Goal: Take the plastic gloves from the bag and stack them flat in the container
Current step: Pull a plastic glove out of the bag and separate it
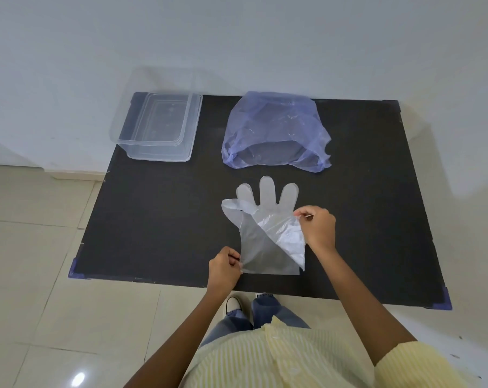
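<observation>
A clear plastic glove lies on the black table, fingers pointing away from me. Its right side is folded over in a diagonal flap. My left hand pinches the glove's near left cuff corner. My right hand pinches the folded edge on the right, near the glove's thumb side. A translucent blue bag sits behind the glove with its mouth facing me; what lies inside it is hard to make out. A clear rectangular container stands at the table's far left corner and looks bare inside.
The table stands against a white wall, with pale floor tiles to the left and front. Blue corner guards mark the near table corners. My legs and a shoe are just under the front edge.
</observation>
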